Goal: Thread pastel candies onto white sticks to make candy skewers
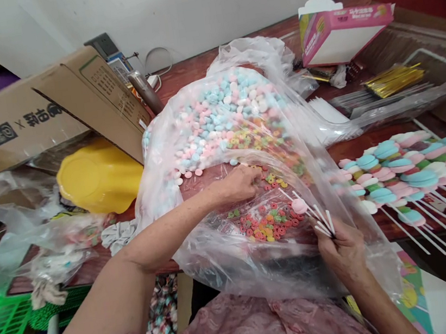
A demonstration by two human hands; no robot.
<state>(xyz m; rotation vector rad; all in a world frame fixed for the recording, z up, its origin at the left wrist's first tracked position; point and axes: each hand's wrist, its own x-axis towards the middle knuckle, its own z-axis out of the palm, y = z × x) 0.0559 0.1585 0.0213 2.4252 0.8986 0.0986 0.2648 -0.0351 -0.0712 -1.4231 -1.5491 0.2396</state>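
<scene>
My right hand (342, 244) is closed round several white lollipop sticks (324, 220), which fan out up and to the left. A round pink candy (299, 206) sits on one of them. Across the plastic bag, my left hand (239, 183) reaches in with curled fingers at a few loose ring candies (276, 180); whatever is between the fingertips is hidden. Below it lies a pile of red, green and yellow ring candies (269, 224). Pink, blue and white button-shaped candies (210, 130) fill the back of the large clear plastic bag (155, 181).
On the right lie finished-looking candy skewers (407, 164) with white sticks. Behind them are gold twist ties (395, 81) and a pink box (347, 35). A cardboard box (90, 91) and a yellow plastic container (96, 175) stand left. A green crate (3, 327) is lower left.
</scene>
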